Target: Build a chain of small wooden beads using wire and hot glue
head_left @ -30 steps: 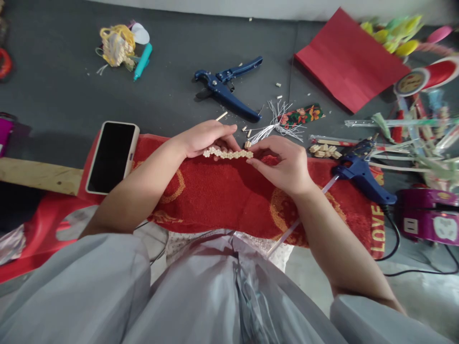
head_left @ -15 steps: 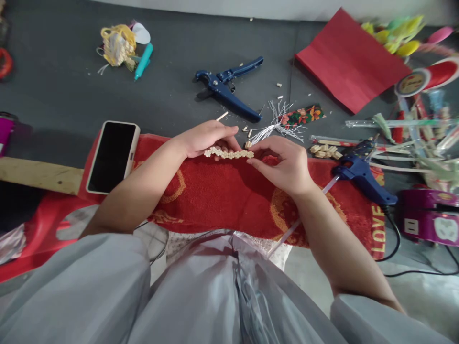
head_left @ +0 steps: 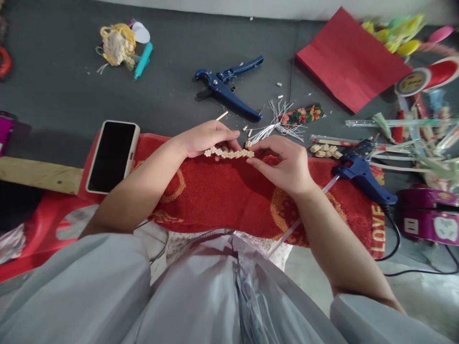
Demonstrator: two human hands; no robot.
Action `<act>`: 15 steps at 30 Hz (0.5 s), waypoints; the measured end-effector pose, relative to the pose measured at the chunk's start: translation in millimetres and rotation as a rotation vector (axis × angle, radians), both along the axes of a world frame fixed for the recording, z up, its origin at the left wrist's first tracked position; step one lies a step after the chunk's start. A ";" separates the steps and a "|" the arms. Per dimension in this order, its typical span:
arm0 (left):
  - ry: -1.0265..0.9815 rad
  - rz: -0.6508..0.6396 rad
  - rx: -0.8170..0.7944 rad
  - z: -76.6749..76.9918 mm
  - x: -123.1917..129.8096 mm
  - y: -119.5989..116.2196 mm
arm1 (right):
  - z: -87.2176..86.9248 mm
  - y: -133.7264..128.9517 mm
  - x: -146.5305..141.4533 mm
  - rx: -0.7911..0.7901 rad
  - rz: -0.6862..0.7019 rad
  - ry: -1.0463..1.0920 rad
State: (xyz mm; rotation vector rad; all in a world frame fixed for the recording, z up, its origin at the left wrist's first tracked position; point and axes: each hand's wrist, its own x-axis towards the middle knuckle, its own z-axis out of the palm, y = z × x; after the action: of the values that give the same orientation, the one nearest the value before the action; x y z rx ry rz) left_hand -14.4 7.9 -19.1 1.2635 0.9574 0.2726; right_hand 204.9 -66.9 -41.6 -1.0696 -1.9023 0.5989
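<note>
A wavy strip of small pale tube pieces is held level just above the red towel. My left hand is closed on the strip's left part, with some fingers hidden behind it. At the other end, my right hand has its thumb and fingers closed round the strip's tip. Beyond the fingers lie a few cut pale pieces, close to a bundle of white wires. A blue glue gun rests on the towel to the right of my right hand.
A blue pipe cutter lies beyond my hands on the dark table. To the left is a phone. Red paper, a ribbon spool and a pile of pale bundles are at right, near a purple power socket.
</note>
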 end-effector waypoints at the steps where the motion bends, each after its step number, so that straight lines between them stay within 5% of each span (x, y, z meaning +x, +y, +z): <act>1: 0.004 0.002 0.000 0.3 0.1 -0.1 | 0.3 -0.1 -0.1 -0.002 0.000 -0.004; 15: 0.059 0.025 0.015 5.7 2.3 -1.7 | 0.9 -0.5 -0.2 0.017 -0.007 -0.024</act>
State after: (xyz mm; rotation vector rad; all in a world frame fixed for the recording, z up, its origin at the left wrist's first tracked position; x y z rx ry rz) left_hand -12.2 6.1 -13.4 1.2803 1.0238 0.2635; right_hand 204.7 -67.4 -40.7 -1.0771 -1.9203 0.5668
